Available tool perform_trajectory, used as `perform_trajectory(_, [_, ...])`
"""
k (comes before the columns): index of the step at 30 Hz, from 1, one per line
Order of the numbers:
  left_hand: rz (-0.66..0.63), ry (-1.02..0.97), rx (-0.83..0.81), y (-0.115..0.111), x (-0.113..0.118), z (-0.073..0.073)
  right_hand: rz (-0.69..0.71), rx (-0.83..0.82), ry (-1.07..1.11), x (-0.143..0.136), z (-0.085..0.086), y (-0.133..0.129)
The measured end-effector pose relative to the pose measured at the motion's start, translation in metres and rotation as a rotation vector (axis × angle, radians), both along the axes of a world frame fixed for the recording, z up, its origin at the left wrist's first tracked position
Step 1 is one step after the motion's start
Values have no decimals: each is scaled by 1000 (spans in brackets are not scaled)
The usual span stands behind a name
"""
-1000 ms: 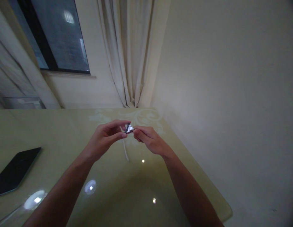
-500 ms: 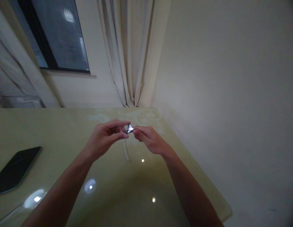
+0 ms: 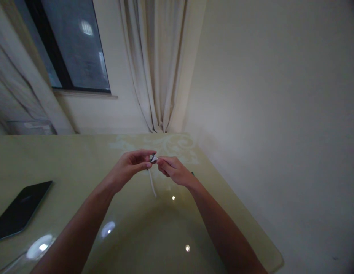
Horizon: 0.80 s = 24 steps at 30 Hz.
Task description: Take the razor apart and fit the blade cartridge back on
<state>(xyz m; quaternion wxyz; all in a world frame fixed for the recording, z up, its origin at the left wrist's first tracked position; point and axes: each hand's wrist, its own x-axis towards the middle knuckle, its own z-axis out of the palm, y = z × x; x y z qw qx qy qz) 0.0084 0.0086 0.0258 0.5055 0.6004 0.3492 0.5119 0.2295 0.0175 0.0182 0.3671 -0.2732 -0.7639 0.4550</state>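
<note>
A small shiny silver piece with a dark edge (image 3: pixel 153 159) is held between my two hands over the table; its exact kind is too small to make out. My left hand (image 3: pixel 129 167) pinches its left side between thumb and fingertips. From the right, my right hand (image 3: pixel 174 167) grips the other end with thumb and index finger, its remaining fingers curled. Below my left fingertips a thin white cord-like strip (image 3: pixel 152 184) runs toward me; whether it joins the held piece I cannot tell.
On the left of the pale green glossy table (image 3: pixel 131 236) lies a flat black tablet-like device (image 3: pixel 24 209). A tiny dark object (image 3: pixel 192 173) shows behind my right wrist. Curtains (image 3: pixel 157 68) and a window stand beyond the far edge; a wall (image 3: pixel 265 114) borders the right.
Both hands have shifted slightly left with the silver piece, which looks tilted differently and less exposed. The whole view has moved down a little in the frame. A tiny dark object now shows behind the right wrist.
</note>
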Motion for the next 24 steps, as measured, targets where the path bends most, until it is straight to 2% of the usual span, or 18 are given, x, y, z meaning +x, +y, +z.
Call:
perform_trajectory(4, [-9,-33,-15,3,-5,-3,-43,49,-2,-2,3,0])
perform_trajectory(9, [-41,-9,9,-1,-4,2,-45,85,-11,-1,4,-1])
perform_trajectory(19, [124,116,89,2,3,-1,-225,222,-37,-4,8,-3])
perform_trajectory(22, [142,110,69,3,2,-3,-240,170,26,-9,2,-1])
perform_trajectory(24, [146,106,54,5,0,-6,-246,42,166,-16,-8,3])
